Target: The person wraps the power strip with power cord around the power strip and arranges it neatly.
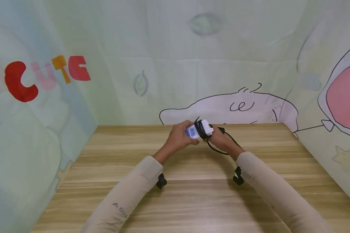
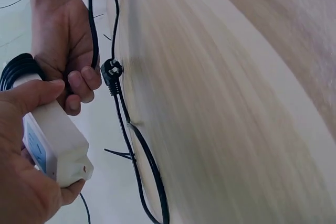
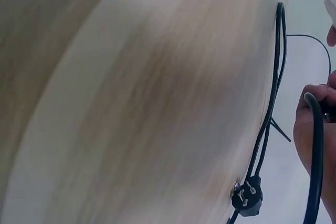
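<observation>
My left hand (image 1: 178,136) grips a white power strip (image 1: 196,132) with blue sockets, raised over the far part of the table. Black cord (image 1: 202,130) is wound in several turns round one end of the strip. On the other side, my right hand (image 1: 222,139) holds a length of that cord in curled fingers, as the left wrist view shows. A loose loop runs from it. The black plug (image 2: 112,70), its metal pins showing, is near the right fingers with folded cord beside it. In the right wrist view the strip is mostly cut off.
A wood-grain table (image 1: 192,200) spreads under both arms. A printed cloth (image 1: 119,97) with cartoon drawings and letters stands behind it and along both sides. Small black devices (image 1: 161,181) are worn at both wrists.
</observation>
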### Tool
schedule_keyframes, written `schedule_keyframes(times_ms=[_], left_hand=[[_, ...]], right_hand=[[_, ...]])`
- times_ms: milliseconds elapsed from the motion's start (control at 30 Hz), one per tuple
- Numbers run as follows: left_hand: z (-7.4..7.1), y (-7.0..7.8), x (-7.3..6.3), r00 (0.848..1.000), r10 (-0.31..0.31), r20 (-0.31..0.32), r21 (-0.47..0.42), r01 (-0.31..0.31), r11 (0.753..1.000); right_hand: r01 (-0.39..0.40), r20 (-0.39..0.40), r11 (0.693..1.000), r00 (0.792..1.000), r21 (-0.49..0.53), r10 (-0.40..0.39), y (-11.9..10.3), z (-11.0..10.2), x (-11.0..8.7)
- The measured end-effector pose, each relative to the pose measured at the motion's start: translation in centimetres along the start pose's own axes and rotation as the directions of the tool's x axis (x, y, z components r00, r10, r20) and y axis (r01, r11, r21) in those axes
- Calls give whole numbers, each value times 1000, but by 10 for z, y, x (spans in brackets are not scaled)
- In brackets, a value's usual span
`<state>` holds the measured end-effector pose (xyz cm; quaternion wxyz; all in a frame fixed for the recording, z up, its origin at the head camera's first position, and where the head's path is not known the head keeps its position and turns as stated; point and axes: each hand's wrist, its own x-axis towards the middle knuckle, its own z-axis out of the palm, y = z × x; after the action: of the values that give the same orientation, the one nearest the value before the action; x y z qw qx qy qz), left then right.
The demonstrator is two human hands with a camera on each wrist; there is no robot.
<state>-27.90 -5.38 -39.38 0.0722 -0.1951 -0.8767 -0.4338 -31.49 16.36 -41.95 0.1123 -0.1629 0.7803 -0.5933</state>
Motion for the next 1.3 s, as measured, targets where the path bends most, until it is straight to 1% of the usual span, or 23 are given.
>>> schedule_keyframes(times_ms=[67, 267, 400, 533, 667, 833, 967, 1100, 1200, 1300], left_hand=[[1, 1, -1, 1000, -12, -11, 1, 12, 1000], [3, 3, -2, 998, -55, -41, -27, 54, 998], [3, 5, -2, 995, -74, -68, -31, 73, 997], [4, 5, 1, 993, -62, -97, -28, 60, 998], [5, 3, 5, 992, -52, -111, -25, 50, 998], [5, 1, 6, 989, -79, -126, -18, 78, 997], [5, 2, 8, 988, -87, -129, 5, 89, 996], [4, 2, 11, 988, -69, -141, 52, 77, 996], [5, 2, 12, 988, -64, -138, 79, 76, 994], [5, 2, 11, 986, -81, -146, 85, 94, 992]], right_hand=[[-13, -11, 1000, 1000, 20, 13, 0, 3, 1], [-41, 40, 997, 998, 60, 39, -3, 12, 1], [-62, 49, 996, 997, 59, 59, -4, 17, 0], [-77, 44, 995, 996, 58, 74, -3, 20, -1], [-62, 25, 996, 998, 56, 61, -2, 22, -2], [-53, 23, 999, 998, 11, 53, -5, 25, -4], [-90, 42, 995, 995, -29, 92, -8, 24, -8], [-139, 72, 989, 987, -53, 143, -11, 22, -12], [-148, 83, 987, 985, -70, 154, -14, 21, -15], [-149, 96, 981, 982, -126, 161, -14, 20, -17]])
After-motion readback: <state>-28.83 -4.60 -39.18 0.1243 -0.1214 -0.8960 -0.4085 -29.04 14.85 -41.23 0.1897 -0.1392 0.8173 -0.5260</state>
